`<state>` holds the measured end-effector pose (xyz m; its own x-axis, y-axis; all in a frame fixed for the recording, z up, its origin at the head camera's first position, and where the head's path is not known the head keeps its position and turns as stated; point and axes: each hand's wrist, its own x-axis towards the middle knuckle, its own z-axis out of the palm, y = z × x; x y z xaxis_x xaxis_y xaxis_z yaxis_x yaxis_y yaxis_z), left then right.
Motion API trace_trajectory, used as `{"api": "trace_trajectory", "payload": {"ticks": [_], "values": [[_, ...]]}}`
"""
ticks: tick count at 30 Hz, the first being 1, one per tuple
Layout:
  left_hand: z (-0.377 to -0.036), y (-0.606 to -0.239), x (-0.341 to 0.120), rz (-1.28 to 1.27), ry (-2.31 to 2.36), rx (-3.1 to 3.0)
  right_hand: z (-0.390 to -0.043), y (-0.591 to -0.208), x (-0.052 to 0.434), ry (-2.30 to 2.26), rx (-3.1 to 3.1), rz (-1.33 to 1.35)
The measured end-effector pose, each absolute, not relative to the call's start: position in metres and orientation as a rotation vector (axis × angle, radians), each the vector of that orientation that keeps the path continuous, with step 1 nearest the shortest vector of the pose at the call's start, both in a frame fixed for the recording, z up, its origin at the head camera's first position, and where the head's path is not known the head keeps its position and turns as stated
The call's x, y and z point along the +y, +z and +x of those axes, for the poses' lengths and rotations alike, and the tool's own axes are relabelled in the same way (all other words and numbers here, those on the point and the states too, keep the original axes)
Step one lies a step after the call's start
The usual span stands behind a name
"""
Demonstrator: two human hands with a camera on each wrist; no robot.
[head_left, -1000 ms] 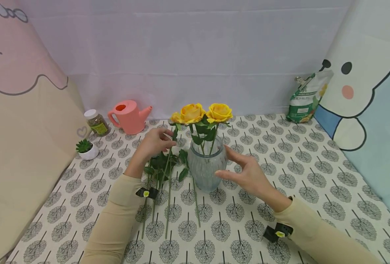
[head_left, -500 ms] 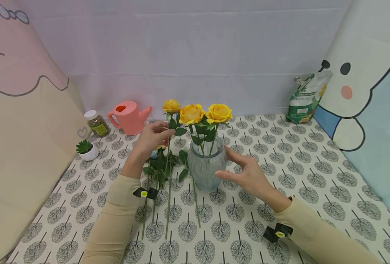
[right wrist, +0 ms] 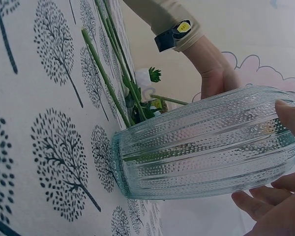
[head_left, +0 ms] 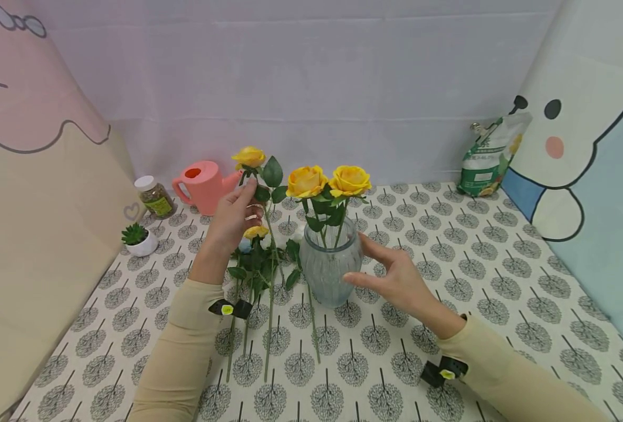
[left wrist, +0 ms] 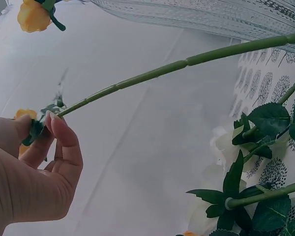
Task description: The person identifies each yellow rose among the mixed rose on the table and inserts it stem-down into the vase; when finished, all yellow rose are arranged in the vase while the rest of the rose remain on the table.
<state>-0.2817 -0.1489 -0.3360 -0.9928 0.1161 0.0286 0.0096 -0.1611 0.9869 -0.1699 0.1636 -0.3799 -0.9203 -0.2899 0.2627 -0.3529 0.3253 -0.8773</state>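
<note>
My left hand [head_left: 232, 220] pinches a yellow artificial rose [head_left: 249, 156] by the stem just under its bloom. In the left wrist view, the long green stem [left wrist: 152, 73] runs from the fingertips toward the upper right. My right hand [head_left: 401, 278] holds the side of a clear ribbed glass vase [head_left: 326, 275], thumb on one side and fingers on the other. The vase stands upright with two yellow roses [head_left: 307, 182] in it. Left of the vase, several flowers [head_left: 258, 258] lie on the cloth, partly overlapping; a white bloom [left wrist: 226, 147] shows among them from the left wrist.
A pink watering can [head_left: 211, 187], a lidded jar [head_left: 155, 198] and a small potted succulent [head_left: 140, 239] stand at the back left. At the back right is a clipped green-and-white bag [head_left: 490, 157]. Tree-patterned cloth [head_left: 480, 369] covers the table.
The left hand has moved the rose up and to the left, away from the vase, and its grip now sits close under the bloom. The right hand and vase stay put.
</note>
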Motion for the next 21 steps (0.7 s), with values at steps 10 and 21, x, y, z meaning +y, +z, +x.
{"api": "trace_trajectory", "payload": {"ticks": [10,21], "values": [[-0.277,-0.327,-0.154,0.140,2.498,1.813,-0.171,-0.379,0.164,1.671,-2.514,0.618],[-0.268,-0.315,-0.161,0.271,2.610,1.659,-0.170,-0.379,0.164,1.678,-2.521,0.600]]}}
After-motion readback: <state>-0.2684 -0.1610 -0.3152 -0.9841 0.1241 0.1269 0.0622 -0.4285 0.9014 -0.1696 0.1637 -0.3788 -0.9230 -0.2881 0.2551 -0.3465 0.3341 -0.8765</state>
